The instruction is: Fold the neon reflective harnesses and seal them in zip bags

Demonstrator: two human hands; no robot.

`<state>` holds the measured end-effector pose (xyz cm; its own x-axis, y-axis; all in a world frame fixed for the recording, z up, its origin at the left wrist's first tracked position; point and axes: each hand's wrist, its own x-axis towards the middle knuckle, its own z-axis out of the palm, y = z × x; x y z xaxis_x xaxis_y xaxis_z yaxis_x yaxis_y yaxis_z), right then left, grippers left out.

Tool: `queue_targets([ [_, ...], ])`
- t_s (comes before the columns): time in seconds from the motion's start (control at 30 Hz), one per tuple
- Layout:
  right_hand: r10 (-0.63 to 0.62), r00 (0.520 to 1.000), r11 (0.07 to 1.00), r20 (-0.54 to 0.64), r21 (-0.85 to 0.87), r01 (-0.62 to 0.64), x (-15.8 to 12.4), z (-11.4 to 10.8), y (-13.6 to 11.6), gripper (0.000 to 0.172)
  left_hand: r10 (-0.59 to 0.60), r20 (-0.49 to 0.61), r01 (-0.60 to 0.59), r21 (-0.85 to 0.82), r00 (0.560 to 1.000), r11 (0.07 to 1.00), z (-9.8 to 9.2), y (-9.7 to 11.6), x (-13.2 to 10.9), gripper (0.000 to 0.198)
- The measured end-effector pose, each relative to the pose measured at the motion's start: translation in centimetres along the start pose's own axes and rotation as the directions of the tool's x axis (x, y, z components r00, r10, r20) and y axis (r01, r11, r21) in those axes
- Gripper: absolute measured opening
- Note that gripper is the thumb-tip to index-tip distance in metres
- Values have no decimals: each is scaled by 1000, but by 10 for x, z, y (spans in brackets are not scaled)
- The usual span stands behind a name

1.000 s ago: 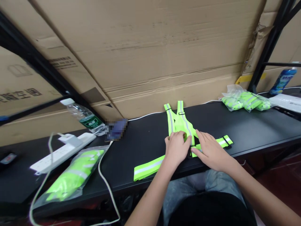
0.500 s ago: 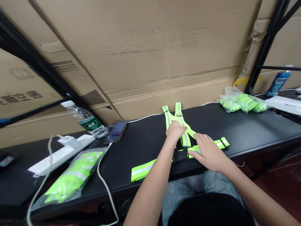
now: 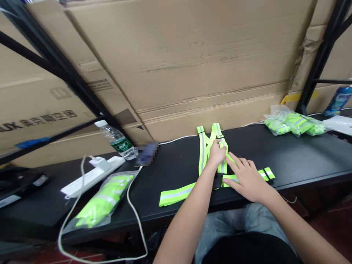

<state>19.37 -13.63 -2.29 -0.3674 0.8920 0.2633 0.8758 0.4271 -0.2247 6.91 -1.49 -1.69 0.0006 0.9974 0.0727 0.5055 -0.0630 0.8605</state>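
Note:
A neon yellow-green reflective vest (image 3: 202, 154) made of straps with silver stripes lies spread on the black table. Its shoulder straps cross and point toward the cardboard, and its waist belt (image 3: 176, 194) runs along the near edge. My left hand (image 3: 217, 152) is on the right shoulder strap, its fingers curled and closed at the strap just below a black slider. Flat and spread, my right hand (image 3: 244, 178) rests over the right part of the belt, touching the strap near the left hand. My left forearm hides part of the belt's middle.
On the left are a bagged vest (image 3: 103, 201), a white power strip (image 3: 82, 183) with a cable, a water bottle (image 3: 118, 141) and a blurred-out flat object (image 3: 147, 153). More bagged vests (image 3: 299, 124) lie at the back right, near a blue bottle (image 3: 337, 101). Cardboard (image 3: 192, 73) stands behind.
My left hand has shifted from the crossing of the straps to the right shoulder strap, uncovering the left one. The right hand's fingers have spread wider. The view has turned slightly left.

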Motion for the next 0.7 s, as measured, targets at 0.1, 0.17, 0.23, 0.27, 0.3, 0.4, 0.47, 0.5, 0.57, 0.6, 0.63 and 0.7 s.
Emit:
queue_targets([
  [0.1, -29, 999, 1000, 37, 11, 28, 0, -1, -1, 63, 101, 30, -105, 161, 994, 981, -3, -4, -4, 36],
  [0.17, -22, 999, 1000, 29, 10, 22, -1, -2, -2, 61, 153, 66, -165, 271, 986, 948, -3, -3, -7, 30],
  [0.23, -12, 1000, 1000, 12, 2, 12, -1, -2, -3, 63, 186, 109, -213, 361, 977, 908, -3, -1, -9, 25],
  [0.27, -9, 1000, 1000, 7, -1, 9, -1, -1, -4, 63, 201, 137, -239, 396, 970, 887, -3, 0, -9, 26],
  [0.3, -8, 1000, 1000, 7, -1, 8, -1, -1, -4, 63, 216, 167, -268, 423, 962, 866, -5, 1, -9, 28],
  [0.4, -13, 1000, 1000, 24, 16, 13, -1, 0, -4, 57, 249, 231, -334, 487, 941, 807, -18, 2, -9, 35],
  [0.47, -12, 1000, 999, 26, 32, 11, -2, 0, -3, 53, 246, 220, -328, 538, 944, 776, -31, -2, -11, 40],
  [0.5, -10, 1000, 999, 23, 39, 9, -2, 0, -3, 52, 232, 200, -306, 568, 952, 764, -39, -6, -14, 44],
  [0.57, -5, 1000, 998, 16, 55, 5, -2, -1, -4, 51, 179, 163, -242, 622, 970, 745, -51, -15, -19, 56],
  [0.6, -2, 1000, 998, 17, 63, 1, -2, -2, -4, 52, 143, 156, -210, 641, 977, 738, -55, -20, -22, 61],
  [0.63, 7, 1000, 998, 20, 70, -8, -1, -2, -5, 53, 108, 155, -183, 655, 982, 733, -58, -24, -25, 66],
  [0.7, 41, 999, 996, 23, 76, -43, 1, -3, -9, 57, 56, 155, -146, 671, 986, 727, -60, -28, -30, 69],
])
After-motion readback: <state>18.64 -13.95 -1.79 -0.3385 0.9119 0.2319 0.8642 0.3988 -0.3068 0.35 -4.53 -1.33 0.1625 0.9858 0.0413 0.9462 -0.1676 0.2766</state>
